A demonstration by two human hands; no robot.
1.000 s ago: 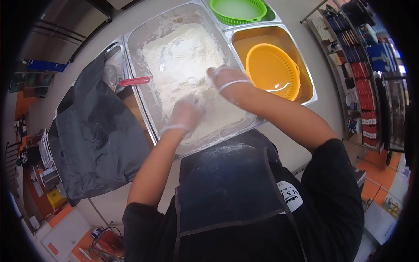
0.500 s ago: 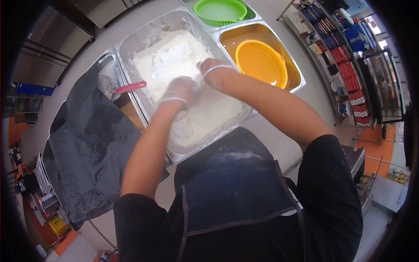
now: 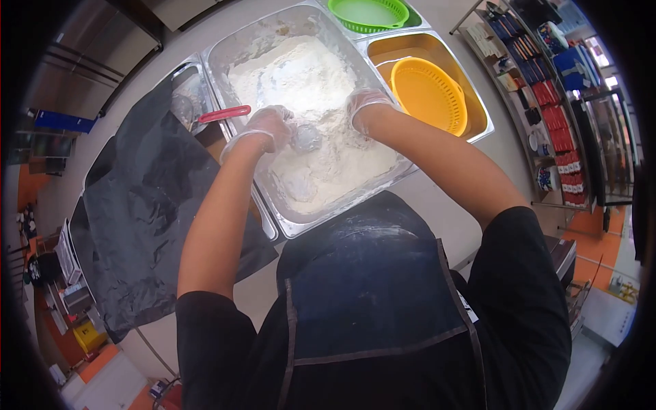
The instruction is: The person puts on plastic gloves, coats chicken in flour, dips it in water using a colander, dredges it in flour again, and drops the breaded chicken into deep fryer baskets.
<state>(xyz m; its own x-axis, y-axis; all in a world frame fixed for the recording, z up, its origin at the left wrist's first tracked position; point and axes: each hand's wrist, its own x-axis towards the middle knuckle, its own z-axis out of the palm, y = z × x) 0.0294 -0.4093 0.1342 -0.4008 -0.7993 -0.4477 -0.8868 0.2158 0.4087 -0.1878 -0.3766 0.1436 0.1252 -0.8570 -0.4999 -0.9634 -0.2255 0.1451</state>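
Note:
A large metal tray holds white flour. My left hand, in a clear glove, is over the tray's left half with its fingers curled. Just right of its fingertips, a rounded flour-coated lump lies in the flour. Another pale lump rests nearer the front edge. On the right side of the tray, my gloved right hand reaches into the flour; its fingers are mostly hidden. Whether either hand holds anything cannot be made out.
A yellow basket sits in a metal pan at the right, with a green basket behind. Left of the tray are a red-handled tool and a black sheet. Shelves stand at the far right.
My left hand has moved left, away from the middle of the tray, uncovering the rounded lump. My right hand has shifted slightly relative to the tray. The head view has shifted too.

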